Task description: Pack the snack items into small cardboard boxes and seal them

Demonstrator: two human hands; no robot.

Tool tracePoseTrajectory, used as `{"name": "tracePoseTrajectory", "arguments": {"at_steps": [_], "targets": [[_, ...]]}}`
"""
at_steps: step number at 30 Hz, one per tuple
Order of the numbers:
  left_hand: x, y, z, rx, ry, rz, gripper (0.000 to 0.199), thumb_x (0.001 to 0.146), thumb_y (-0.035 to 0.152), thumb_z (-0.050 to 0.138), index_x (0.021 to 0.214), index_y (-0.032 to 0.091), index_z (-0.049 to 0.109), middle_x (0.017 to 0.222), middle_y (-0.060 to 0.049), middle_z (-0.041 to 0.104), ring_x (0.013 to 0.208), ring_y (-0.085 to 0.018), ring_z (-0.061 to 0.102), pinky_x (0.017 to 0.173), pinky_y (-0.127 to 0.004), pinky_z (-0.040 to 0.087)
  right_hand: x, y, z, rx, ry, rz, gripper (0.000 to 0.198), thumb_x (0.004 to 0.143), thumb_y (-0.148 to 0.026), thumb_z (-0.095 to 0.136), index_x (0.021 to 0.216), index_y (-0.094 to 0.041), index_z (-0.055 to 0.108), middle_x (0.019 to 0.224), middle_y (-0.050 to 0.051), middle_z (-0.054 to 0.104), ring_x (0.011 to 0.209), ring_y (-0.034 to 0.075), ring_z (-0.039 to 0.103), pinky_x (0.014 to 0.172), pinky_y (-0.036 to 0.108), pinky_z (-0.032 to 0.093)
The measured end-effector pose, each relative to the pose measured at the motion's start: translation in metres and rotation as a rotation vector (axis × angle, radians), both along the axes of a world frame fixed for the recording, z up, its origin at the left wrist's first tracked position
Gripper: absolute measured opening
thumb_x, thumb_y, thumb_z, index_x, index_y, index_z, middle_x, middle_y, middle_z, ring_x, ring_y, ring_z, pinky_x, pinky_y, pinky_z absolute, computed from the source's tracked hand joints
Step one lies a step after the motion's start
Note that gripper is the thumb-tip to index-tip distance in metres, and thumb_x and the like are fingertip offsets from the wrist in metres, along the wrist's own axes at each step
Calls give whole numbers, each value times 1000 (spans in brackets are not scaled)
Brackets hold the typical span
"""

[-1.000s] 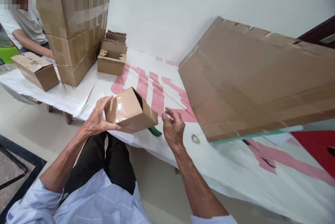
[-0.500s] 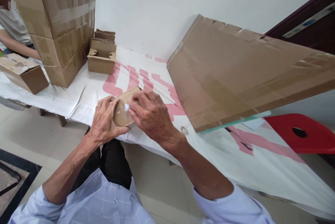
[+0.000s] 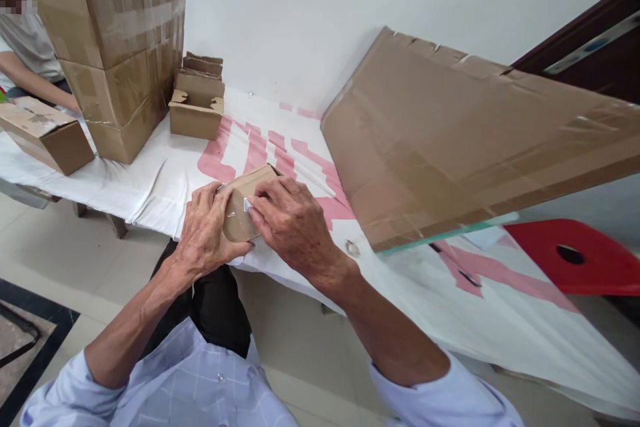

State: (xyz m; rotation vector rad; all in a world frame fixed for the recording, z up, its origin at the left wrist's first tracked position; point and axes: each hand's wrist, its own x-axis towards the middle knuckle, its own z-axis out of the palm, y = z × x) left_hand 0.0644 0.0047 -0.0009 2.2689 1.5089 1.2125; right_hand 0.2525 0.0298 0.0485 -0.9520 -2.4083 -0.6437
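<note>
A small brown cardboard box sits at the near edge of the cloth-covered table. My left hand is closed around its left side, fingers on top and thumb along the lower edge. A small white sticker with a blue border lies against the face turned toward me. My right hand has its fingers bent together over the right part of the box, with thumb and fingertip at the sticker's edge. These fingers hide the box's right part.
Large taped cartons are stacked at the left, with an open small box beside them. A closed box lies near a co-worker's arm. A big cardboard sheet leans on the wall, near a red stool.
Both hands and the box appear slightly farther right, as the view shifts a little. My right fingertips now cover part of the sticker's edge.
</note>
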Motion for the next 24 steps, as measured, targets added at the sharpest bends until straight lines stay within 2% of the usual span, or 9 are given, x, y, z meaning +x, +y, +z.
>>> {"name": "tracePoseTrajectory", "arguments": {"at_steps": [11,18,24], "targets": [[14,-5,2,8,6,54,91,64,30,90,146,20,50,149,-19,53,137,-42,52,113,-59,50,0,2,-16,18,124,-68,17,103,-15,57,102,-19,73,106,13,75,108,31,62,95,44,49],[15,-8,2,31,45,58,91,66,32,90,146,14,51,150,-23,53,135,-43,53,111,-58,52,2,0,-17,-11,146,-73,15,101,-14,58,103,-18,72,108,14,74,109,32,61,97,45,48],[17,-9,3,31,52,67,91,65,31,88,146,15,51,149,-22,54,135,-43,54,110,-58,52,4,-1,-16,-49,155,-86,14,101,-15,58,101,-19,71,109,14,73,109,32,60,95,46,48]]}}
